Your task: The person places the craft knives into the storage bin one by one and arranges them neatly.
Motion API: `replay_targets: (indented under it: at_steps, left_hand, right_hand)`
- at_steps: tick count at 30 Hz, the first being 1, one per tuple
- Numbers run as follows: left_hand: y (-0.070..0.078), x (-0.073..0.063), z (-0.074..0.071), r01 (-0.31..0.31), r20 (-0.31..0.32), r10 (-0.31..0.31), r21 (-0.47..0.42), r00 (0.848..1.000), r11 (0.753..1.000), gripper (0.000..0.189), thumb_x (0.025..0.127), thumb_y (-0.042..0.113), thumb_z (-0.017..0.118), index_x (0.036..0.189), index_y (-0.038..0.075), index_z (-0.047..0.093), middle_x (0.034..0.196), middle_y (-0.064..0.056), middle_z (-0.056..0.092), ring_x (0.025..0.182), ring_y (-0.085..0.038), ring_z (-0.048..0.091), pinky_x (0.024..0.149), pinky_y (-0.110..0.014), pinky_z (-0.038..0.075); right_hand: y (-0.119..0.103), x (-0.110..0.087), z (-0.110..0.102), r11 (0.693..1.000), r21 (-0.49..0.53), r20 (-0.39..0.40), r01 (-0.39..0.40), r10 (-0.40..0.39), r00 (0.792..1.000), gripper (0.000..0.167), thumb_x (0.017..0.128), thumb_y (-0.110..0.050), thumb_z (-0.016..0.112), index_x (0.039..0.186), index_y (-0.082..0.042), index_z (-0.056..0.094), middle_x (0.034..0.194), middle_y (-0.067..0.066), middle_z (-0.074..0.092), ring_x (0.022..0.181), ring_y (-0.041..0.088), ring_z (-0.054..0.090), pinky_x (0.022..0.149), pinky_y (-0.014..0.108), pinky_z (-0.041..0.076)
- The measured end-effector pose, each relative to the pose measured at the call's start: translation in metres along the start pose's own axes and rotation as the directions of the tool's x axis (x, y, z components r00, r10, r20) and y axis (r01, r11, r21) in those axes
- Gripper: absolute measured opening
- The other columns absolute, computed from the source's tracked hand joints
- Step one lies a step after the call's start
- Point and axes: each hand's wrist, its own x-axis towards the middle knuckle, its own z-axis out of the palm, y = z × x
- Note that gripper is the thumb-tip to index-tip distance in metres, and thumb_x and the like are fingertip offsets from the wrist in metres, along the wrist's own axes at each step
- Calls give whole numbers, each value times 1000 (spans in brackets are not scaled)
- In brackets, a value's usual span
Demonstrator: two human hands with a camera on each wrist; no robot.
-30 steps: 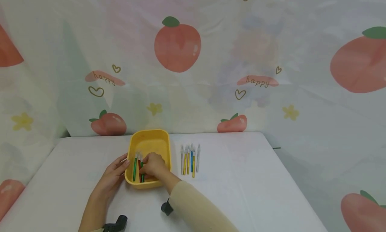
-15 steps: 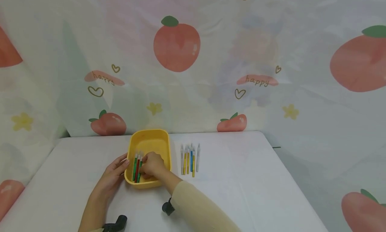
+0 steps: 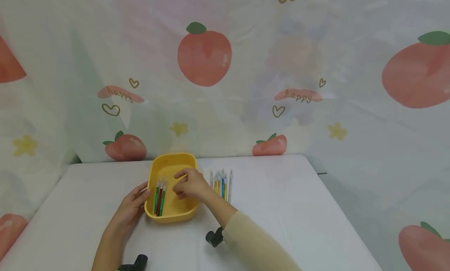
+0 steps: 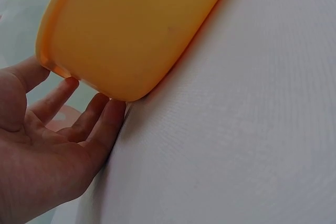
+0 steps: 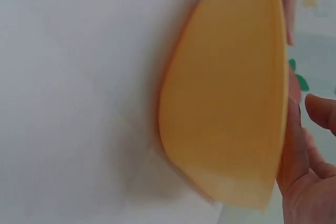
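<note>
A yellow plastic tray [image 3: 172,215] stands on the white table. Inside it, along the left side, lie two green pen-like tools [image 3: 156,200] and a red one [image 3: 159,200] with pale, clear-looking tips. My left hand [image 3: 128,208] touches the tray's outer left wall near the rim, fingers loosely bent; the left wrist view shows its fingertips against the yellow wall. Over the right half of the tray hovers my right hand [image 3: 191,183], fingers loosely spread with nothing between them. In the right wrist view its fingers [image 5: 320,111] appear beside the tray's rim.
To the right of the tray, a row of several similar pen-like tools [image 3: 223,183], silver, yellow and blue, lies on the table [image 3: 281,216], partly behind my right wrist. A fruit-print curtain [image 3: 246,67] hangs behind the table's back edge.
My right hand has let go of the right-hand green tool and moved up and to the right. The red and right-hand green tools shifted left, close to the other green one. My left hand stays put.
</note>
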Motion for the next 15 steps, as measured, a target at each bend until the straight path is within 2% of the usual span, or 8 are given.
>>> replay_targets:
  at_steps: [7,15]
  left_hand:
    - [-1,2,0,-3,-13,3,7,1000,1000,63,103,41,54,158,21,30,161,-10,31,142,-21,35,84,-8,44]
    - [-1,1,-1,-9,-20,9,8,1000,1000,64,102,42,54,157,21,30,161,-9,31,142,-22,37,90,-13,46]
  right_hand:
    - [-3,-11,-31,998,56,-3,23,-23,1000,37,87,1,71,122,-4,60,95,13,70,96,43,69,73,42,61]
    - [9,-18,-54,995,102,-8,20,-19,1000,38,88,2,70,124,0,58,98,15,68,87,32,71,71,39,61]
